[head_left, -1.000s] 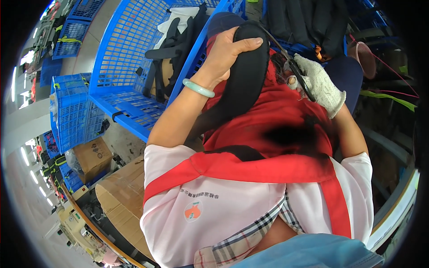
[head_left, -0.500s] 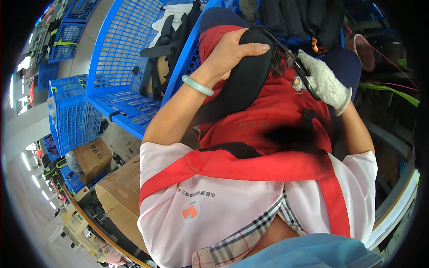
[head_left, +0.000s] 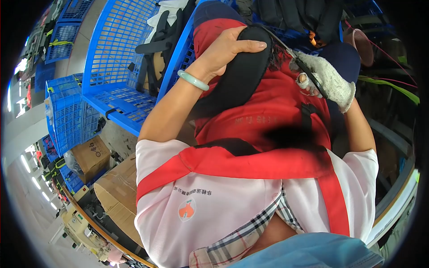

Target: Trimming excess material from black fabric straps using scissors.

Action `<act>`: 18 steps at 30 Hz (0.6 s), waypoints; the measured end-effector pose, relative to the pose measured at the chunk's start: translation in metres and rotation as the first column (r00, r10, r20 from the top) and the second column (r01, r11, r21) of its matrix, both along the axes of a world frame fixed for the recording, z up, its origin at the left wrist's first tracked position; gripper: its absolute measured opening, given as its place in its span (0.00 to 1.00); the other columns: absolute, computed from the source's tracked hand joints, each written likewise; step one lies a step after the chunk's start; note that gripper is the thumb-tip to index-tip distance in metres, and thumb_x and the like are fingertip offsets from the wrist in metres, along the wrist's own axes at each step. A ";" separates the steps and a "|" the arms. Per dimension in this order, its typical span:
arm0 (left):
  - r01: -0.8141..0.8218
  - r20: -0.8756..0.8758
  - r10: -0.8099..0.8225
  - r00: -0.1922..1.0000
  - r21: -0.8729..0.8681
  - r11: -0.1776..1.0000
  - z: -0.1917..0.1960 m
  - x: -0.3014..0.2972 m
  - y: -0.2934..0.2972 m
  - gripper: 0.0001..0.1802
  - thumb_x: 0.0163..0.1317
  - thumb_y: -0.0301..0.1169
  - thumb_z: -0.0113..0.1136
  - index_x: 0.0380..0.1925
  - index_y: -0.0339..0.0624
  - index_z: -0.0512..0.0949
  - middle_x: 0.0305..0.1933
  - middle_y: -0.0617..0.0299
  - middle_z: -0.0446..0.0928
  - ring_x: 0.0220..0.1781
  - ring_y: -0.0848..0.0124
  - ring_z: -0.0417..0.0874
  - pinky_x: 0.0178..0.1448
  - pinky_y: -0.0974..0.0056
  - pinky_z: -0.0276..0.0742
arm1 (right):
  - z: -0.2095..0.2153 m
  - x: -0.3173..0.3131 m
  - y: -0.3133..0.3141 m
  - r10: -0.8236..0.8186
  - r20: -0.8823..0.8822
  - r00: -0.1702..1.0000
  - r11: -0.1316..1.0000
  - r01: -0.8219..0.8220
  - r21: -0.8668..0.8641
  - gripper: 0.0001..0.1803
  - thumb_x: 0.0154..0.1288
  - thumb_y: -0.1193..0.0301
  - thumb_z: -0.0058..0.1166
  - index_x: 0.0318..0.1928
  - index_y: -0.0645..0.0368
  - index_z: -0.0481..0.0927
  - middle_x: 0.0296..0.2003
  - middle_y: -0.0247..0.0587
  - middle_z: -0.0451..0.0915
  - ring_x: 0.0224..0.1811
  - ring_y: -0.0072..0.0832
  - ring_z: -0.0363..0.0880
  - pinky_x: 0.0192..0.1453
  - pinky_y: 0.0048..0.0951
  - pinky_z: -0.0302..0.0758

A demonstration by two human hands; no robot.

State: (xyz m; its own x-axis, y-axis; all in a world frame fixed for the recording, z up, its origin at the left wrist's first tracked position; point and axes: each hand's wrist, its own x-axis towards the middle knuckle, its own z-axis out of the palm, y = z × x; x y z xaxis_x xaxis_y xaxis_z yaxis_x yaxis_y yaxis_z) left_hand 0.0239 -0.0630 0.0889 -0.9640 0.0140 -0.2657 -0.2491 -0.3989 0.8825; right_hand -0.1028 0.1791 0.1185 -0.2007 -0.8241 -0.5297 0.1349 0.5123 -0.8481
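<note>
Red backpack [head_left: 268,111], black padded strap [head_left: 243,71] in left hand [head_left: 223,49]; gloved right hand [head_left: 328,80] around scissors [head_left: 304,67].

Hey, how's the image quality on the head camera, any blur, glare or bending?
Head view: strong fisheye bending, the blue crates curve toward the dark rim; lighting is even on the left hand and gloved right hand; a blurry dark smudge sits over the red bag; bright glare at the far left edge.

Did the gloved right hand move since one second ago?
Cannot tell. The right hand sits as near the pink bowl as before; the camera itself shifts.
</note>
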 end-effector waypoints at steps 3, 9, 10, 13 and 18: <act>0.017 0.002 -0.017 1.000 0.009 1.000 0.000 0.000 0.002 0.12 0.58 0.25 0.63 0.42 0.35 0.78 0.37 0.63 0.82 0.35 0.77 0.83 0.42 0.73 0.81 | 0.003 -0.002 0.001 0.007 -0.027 1.000 0.996 -0.005 0.094 0.05 0.69 0.68 0.45 0.39 0.55 0.69 0.26 0.31 0.75 0.19 0.08 0.70 0.17 0.08 0.65; 0.044 0.003 -0.044 0.999 -0.018 0.999 0.003 0.002 0.005 0.13 0.58 0.26 0.64 0.43 0.36 0.78 0.37 0.63 0.81 0.36 0.77 0.83 0.42 0.73 0.80 | -0.002 -0.001 0.006 0.128 -0.629 0.767 0.970 -0.228 -0.081 0.15 0.62 0.63 0.57 0.38 0.62 0.70 0.20 0.37 0.72 0.21 0.22 0.73 0.26 0.23 0.70; 0.049 -0.001 -0.049 0.999 -0.035 0.998 0.002 0.001 0.006 0.13 0.58 0.26 0.64 0.43 0.36 0.78 0.37 0.63 0.81 0.37 0.77 0.83 0.43 0.74 0.80 | -0.002 -0.002 0.007 0.129 -0.629 0.767 0.970 -0.229 -0.080 0.15 0.62 0.63 0.57 0.38 0.62 0.70 0.20 0.37 0.72 0.21 0.22 0.73 0.26 0.23 0.70; 0.080 -0.008 -0.080 0.997 -0.034 0.996 0.001 0.002 0.007 0.15 0.57 0.27 0.65 0.44 0.36 0.78 0.38 0.63 0.81 0.37 0.77 0.82 0.44 0.73 0.80 | -0.001 -0.004 0.009 0.133 -0.690 0.712 0.959 -0.269 -0.093 0.19 0.63 0.61 0.57 0.39 0.66 0.70 0.20 0.41 0.71 0.23 0.27 0.73 0.31 0.29 0.70; 0.088 -0.022 -0.090 0.996 -0.087 0.992 0.004 0.002 0.015 0.17 0.56 0.28 0.66 0.45 0.36 0.78 0.39 0.63 0.81 0.38 0.76 0.82 0.46 0.73 0.78 | 0.004 -0.011 0.008 0.182 -0.565 0.805 0.975 -0.224 -0.006 0.21 0.60 0.60 0.59 0.40 0.66 0.70 0.22 0.44 0.73 0.24 0.31 0.73 0.31 0.31 0.70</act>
